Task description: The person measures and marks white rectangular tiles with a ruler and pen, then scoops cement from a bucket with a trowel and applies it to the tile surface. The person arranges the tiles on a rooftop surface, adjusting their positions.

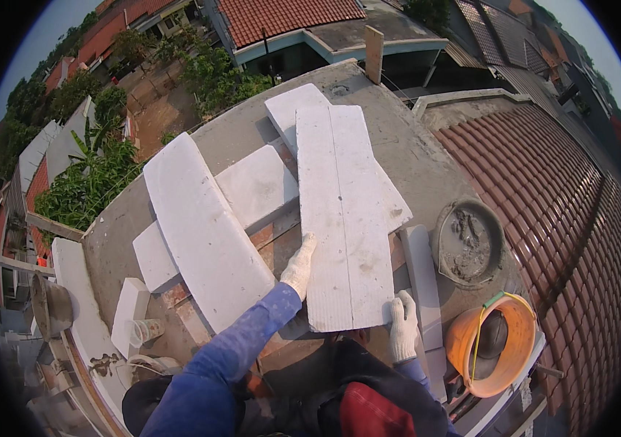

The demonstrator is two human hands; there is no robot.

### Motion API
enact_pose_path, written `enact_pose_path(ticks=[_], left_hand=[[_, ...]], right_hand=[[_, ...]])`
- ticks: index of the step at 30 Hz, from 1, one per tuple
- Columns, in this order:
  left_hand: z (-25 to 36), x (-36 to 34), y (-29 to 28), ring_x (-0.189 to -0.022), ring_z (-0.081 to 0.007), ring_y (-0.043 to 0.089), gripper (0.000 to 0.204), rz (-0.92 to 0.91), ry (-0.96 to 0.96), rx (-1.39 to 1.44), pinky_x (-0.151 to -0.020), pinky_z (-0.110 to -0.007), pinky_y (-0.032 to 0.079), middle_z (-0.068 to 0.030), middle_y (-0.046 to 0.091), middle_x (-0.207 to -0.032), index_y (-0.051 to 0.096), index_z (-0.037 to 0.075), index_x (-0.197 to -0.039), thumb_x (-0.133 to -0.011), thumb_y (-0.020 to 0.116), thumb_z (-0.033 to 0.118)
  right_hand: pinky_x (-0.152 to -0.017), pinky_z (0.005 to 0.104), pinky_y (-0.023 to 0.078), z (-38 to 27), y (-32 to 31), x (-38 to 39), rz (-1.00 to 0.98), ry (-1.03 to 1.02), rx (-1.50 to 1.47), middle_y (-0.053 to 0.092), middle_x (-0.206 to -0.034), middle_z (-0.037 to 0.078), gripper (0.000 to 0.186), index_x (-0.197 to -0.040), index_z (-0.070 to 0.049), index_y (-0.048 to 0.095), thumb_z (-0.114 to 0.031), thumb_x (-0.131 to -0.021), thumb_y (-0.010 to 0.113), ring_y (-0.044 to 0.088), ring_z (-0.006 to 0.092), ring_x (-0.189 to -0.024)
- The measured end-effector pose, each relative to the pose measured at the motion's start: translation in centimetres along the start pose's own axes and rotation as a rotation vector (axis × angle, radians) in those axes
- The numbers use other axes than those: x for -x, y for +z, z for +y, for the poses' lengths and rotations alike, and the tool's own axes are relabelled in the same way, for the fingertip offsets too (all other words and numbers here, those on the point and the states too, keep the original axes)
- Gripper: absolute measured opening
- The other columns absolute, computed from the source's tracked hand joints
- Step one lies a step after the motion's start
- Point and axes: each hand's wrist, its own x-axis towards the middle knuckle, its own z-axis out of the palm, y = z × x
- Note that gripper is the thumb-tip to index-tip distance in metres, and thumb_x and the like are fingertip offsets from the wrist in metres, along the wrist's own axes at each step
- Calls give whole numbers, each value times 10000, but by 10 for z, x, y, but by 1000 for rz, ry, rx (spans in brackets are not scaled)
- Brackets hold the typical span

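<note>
A long white lightweight concrete block (350,218) lies in front of me, with a thin dark line running along its length. My left hand (298,267), in a white knitted glove, grips its left edge near the lower half. At its near right corner my right hand (403,328), gloved the same way, holds the edge with bent fingers; part of its grip is hidden. Under the marked block lie other white blocks, one slanting out at the right. Another long block (201,226) rests to the left, across a block (259,186) beneath it.
At right stand a dark tub of wet grey mortar (471,244) and an orange bucket (460,346) with a dark thing inside. A clear plastic cup (146,331) sits at lower left by a small block (130,309). Brown roof tiles (544,175) border the slab; its far-left edge drops toward gardens.
</note>
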Motion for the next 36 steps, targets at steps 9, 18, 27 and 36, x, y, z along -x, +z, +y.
enact_pose_path(ticks=[9,18,27,36], left_hand=[[10,13,11,-1472,-300,597,854,-41,-17,64,-1217,-445,503,-136,607,-1649,500,65,-1691,-1105,638,671],[12,12,44,-1270,-271,717,869,49,47,95,-1084,-426,586,-155,709,-1484,614,-6,-1566,-1073,647,709],[53,-52,74,-1477,-302,601,925,62,62,-48,-1211,-476,510,-159,615,-1633,529,54,-1669,-1057,652,736],[89,-3,55,-1725,-473,153,1138,-125,-89,-109,-1329,-740,168,-227,86,-1896,77,115,-1837,-1061,593,770]], right_hand=[[-1183,405,465,8,16,9,10,133,-98,669,-1459,163,662,-1536,9,611,-489,-1108,702,616,256,-1355],[-1127,381,495,-8,17,-7,139,164,-109,698,-1369,140,675,-1476,25,638,-493,-1064,769,641,231,-1264],[-907,365,612,-12,18,-103,246,28,19,693,-1356,135,708,-1535,-22,591,-491,-1044,789,700,194,-1108],[-928,438,609,-10,-30,17,135,-140,539,778,-1194,142,618,-1455,-99,632,-324,-940,892,777,305,-1025]])
